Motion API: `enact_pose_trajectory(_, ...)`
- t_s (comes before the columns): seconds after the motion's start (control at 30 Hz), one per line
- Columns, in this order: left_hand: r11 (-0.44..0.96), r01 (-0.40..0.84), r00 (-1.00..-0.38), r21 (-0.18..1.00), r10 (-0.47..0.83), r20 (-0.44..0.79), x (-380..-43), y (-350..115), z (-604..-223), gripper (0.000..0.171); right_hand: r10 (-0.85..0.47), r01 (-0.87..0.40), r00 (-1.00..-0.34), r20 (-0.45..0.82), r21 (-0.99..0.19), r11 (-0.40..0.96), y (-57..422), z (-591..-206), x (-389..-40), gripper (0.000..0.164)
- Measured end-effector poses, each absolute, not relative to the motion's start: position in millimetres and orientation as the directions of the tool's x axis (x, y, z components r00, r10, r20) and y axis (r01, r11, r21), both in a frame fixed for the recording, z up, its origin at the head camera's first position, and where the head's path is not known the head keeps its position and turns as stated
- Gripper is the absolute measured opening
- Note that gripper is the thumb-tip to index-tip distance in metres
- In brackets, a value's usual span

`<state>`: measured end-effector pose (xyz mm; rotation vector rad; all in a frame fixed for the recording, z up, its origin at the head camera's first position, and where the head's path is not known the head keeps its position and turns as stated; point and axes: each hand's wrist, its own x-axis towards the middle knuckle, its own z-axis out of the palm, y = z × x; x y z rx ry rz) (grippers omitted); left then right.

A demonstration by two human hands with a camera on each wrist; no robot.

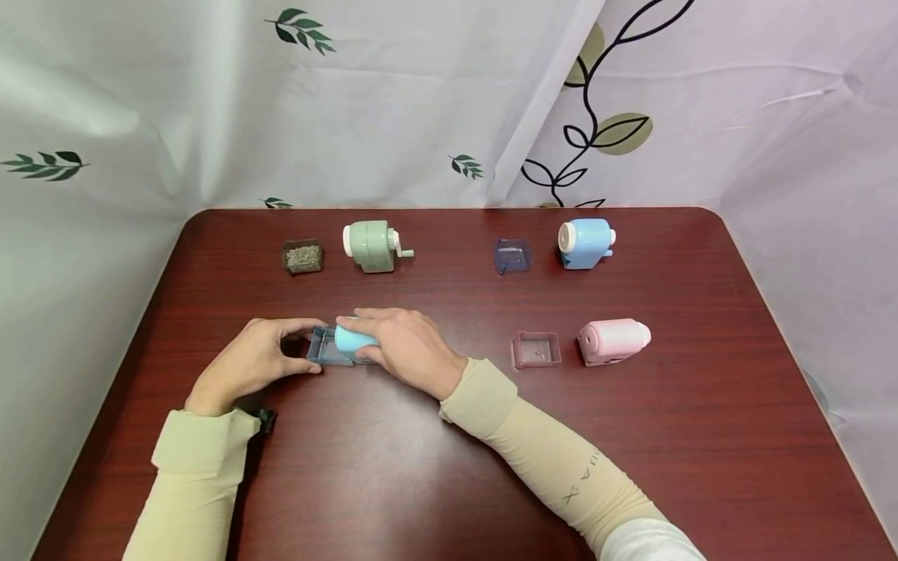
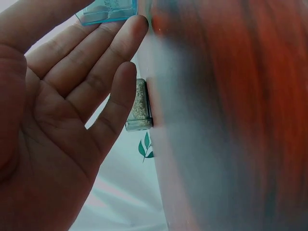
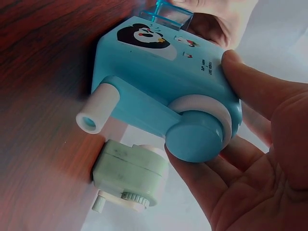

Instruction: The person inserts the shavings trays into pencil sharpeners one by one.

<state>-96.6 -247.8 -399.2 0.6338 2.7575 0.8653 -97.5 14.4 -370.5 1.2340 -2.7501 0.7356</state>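
My right hand (image 1: 410, 344) grips a light blue crank pencil sharpener (image 3: 159, 62) by its upper body, thumb on one side and fingers on the other. A panda picture shows on its side in the right wrist view, and its crank handle (image 3: 98, 107) points toward that camera. To its left, my left hand (image 1: 254, 357) pinches a clear blue shavings drawer (image 1: 327, 347) between thumb and fingertips. The drawer sits right up against the sharpener's end. In the left wrist view only a corner of this drawer (image 2: 108, 12) shows, at the top.
Behind stand a green sharpener (image 1: 372, 246) and a drawer filled with shavings (image 1: 304, 257). Further right are a dark blue drawer (image 1: 513, 255), another blue sharpener (image 1: 588, 243), a pink drawer (image 1: 536, 351) and a pink sharpener (image 1: 614, 341). White curtains border the table (image 1: 435, 483).
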Motion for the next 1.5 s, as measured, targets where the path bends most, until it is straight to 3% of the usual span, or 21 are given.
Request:
enact_pose_trajectory(1.0,0.756,0.330,-0.901,0.566,0.431,-0.050,-98.4,-247.3,-400.7,0.053,-0.700,-0.723,-0.674,0.237,-0.407,0.558,14.3,-372.1,-98.3,0.049)
enact_pose_trajectory(1.5,0.750,0.381,-0.888,0.541,0.460,-0.012,-101.9,-231.9,-401.0,0.057,-0.700,-0.721,-0.675,0.233,-0.406,0.561,15.6,-373.0,-98.6,0.049)
